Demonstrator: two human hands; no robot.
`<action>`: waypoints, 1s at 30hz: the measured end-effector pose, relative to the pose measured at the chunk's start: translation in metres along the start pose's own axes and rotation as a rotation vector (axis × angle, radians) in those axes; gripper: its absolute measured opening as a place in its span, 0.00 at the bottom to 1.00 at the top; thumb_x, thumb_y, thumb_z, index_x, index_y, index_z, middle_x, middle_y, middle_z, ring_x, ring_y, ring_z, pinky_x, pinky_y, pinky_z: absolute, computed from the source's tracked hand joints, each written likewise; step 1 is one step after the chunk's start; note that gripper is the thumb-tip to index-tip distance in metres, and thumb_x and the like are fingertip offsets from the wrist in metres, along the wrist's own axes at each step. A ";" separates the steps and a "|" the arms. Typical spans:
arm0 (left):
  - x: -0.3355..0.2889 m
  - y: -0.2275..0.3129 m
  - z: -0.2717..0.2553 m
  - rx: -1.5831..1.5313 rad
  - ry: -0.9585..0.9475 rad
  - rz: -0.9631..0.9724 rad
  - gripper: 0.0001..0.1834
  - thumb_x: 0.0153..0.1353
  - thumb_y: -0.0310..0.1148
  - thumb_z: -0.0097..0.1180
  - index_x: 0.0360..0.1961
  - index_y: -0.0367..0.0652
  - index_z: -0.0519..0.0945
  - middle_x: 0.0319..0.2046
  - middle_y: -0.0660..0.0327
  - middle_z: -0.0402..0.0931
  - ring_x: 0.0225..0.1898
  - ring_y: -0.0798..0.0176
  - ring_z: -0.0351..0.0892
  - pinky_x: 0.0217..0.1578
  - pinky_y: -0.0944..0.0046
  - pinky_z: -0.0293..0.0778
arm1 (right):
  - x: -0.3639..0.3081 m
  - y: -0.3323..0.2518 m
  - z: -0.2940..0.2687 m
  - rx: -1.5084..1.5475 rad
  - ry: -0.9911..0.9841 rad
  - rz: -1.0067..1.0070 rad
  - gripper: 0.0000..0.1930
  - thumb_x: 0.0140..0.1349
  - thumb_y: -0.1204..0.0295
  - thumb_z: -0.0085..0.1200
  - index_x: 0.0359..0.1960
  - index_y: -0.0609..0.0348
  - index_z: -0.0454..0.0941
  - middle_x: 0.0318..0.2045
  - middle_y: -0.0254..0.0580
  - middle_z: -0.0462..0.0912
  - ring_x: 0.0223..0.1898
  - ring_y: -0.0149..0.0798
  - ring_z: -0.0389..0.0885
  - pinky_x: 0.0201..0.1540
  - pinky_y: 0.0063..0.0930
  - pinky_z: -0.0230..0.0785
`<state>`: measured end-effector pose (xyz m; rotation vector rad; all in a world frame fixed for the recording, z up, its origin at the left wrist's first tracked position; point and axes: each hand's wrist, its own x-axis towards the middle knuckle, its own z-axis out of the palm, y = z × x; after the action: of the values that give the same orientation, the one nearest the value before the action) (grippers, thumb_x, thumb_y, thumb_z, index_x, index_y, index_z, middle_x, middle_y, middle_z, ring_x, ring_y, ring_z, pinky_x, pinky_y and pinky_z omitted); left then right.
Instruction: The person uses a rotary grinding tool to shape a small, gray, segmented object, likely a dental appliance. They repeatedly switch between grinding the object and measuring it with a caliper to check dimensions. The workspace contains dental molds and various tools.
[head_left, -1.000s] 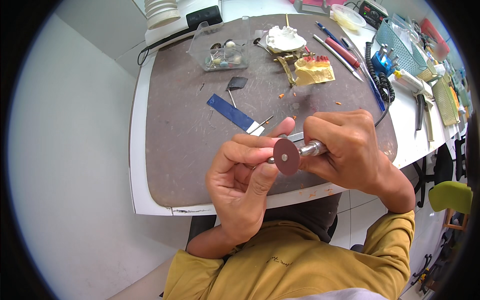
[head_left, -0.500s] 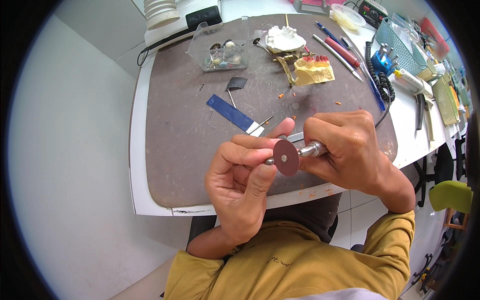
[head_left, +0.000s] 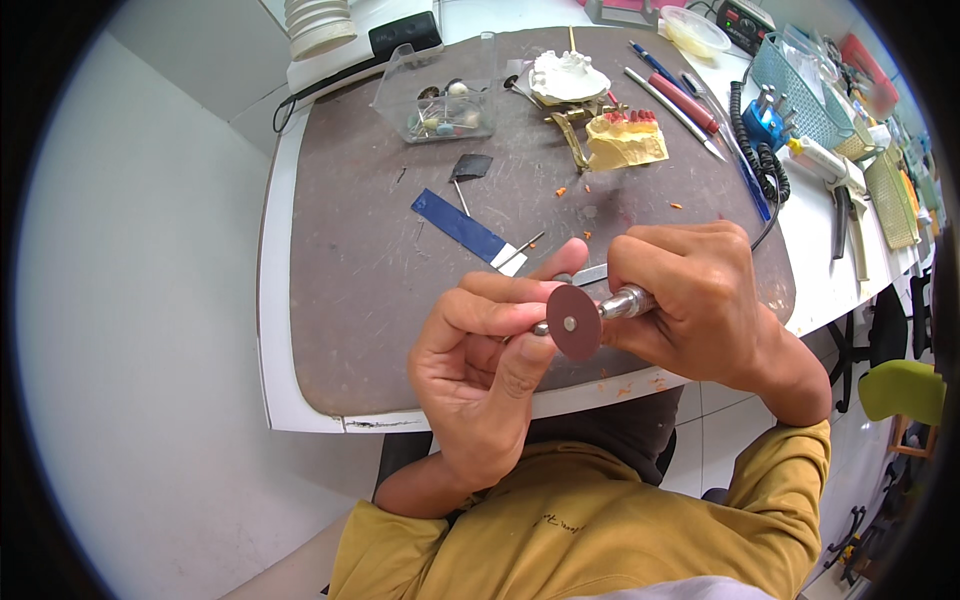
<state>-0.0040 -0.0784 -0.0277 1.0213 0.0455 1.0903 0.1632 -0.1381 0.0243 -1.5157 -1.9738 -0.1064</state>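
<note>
My right hand [head_left: 690, 290] is closed around a silver rotary handpiece [head_left: 628, 302], its tip pointing left. A thin reddish-brown disc [head_left: 575, 345] is mounted at that tip. To its left, my left hand [head_left: 470, 350] pinches a small metal piece with a rounded end [head_left: 541, 328] between thumb and fingers. The disc stands right beside this piece and hides part of it, so whether they touch cannot be told. Behind the disc, a flat silver bar [head_left: 592, 275] shows between the hands; what holds it is hidden.
A blue strip with a white end [head_left: 460, 225] and a thin metal bit lie ahead. Farther back are a clear box of bits [head_left: 440, 115], a white plaster cast [head_left: 568, 78], and a yellow dental model [head_left: 628, 145] with red teeth. Pens and a red stick [head_left: 683, 103] lie right.
The disc and handpiece tip have dropped slightly toward me. My left fingers have shifted a little, still pinching the metal piece.
</note>
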 end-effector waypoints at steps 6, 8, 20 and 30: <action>0.000 0.000 0.000 -0.008 0.013 -0.005 0.06 0.61 0.20 0.53 0.40 0.37 0.72 0.44 0.51 0.74 0.58 0.42 0.69 0.56 0.57 0.72 | -0.001 0.000 0.000 0.000 -0.003 0.000 0.20 0.47 0.58 0.67 0.18 0.55 0.68 0.12 0.34 0.71 0.14 0.39 0.74 0.14 0.31 0.62; 0.000 0.000 0.000 0.001 0.013 -0.002 0.06 0.61 0.20 0.53 0.40 0.37 0.72 0.44 0.52 0.74 0.58 0.42 0.69 0.56 0.57 0.72 | -0.001 0.000 0.000 -0.006 -0.013 0.002 0.20 0.47 0.58 0.67 0.18 0.55 0.68 0.12 0.34 0.71 0.14 0.39 0.74 0.14 0.31 0.62; 0.000 0.001 0.000 0.011 0.018 -0.013 0.07 0.61 0.20 0.53 0.40 0.37 0.72 0.43 0.52 0.74 0.58 0.42 0.69 0.56 0.57 0.72 | -0.001 0.000 0.000 -0.002 -0.003 -0.006 0.19 0.47 0.58 0.67 0.18 0.55 0.68 0.12 0.34 0.71 0.14 0.38 0.74 0.14 0.31 0.62; 0.001 -0.002 0.000 0.029 0.056 -0.011 0.06 0.62 0.21 0.53 0.40 0.37 0.72 0.43 0.51 0.74 0.56 0.44 0.72 0.52 0.57 0.76 | 0.001 0.000 -0.001 -0.009 0.054 -0.013 0.20 0.48 0.58 0.67 0.18 0.56 0.68 0.12 0.36 0.70 0.13 0.38 0.72 0.15 0.31 0.61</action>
<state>-0.0027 -0.0777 -0.0286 1.0152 0.1129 1.1109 0.1636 -0.1372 0.0254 -1.4902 -1.9434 -0.1605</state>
